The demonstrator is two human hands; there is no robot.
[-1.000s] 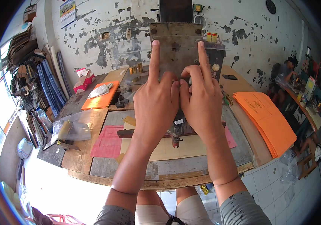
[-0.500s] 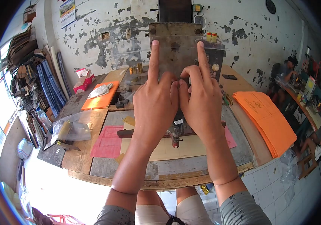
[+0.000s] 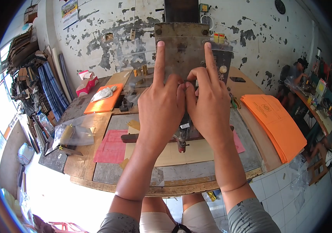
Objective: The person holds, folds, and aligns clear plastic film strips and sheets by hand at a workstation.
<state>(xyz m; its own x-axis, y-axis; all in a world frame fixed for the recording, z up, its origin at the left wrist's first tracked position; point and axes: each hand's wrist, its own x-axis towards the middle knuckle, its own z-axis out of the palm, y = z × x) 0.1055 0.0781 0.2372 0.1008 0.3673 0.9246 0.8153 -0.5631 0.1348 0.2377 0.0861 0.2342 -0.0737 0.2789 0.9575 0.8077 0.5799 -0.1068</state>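
Note:
My left hand (image 3: 161,95) is raised over the bench, its index finger stretched straight up and its other visible fingers bent inward. Beside it, my right hand (image 3: 209,99) has the same pose. The bent fingers and thumbs of both hands meet or nearly meet in the middle, and no object shows in either hand. Behind the fingertips stands the worn metal plate of a machine (image 3: 181,54). Below the hands are a dark bar (image 3: 129,138), a cream sheet (image 3: 189,153) and a pink sheet (image 3: 109,147), partly covered by my forearms.
Orange folders (image 3: 276,124) are stacked at the right, near a phone (image 3: 237,79). On the left are an orange stack (image 3: 102,105) with a white cloth (image 3: 104,94), clear plastic (image 3: 82,134) and a pink box (image 3: 86,85). A person (image 3: 300,72) sits at the far right.

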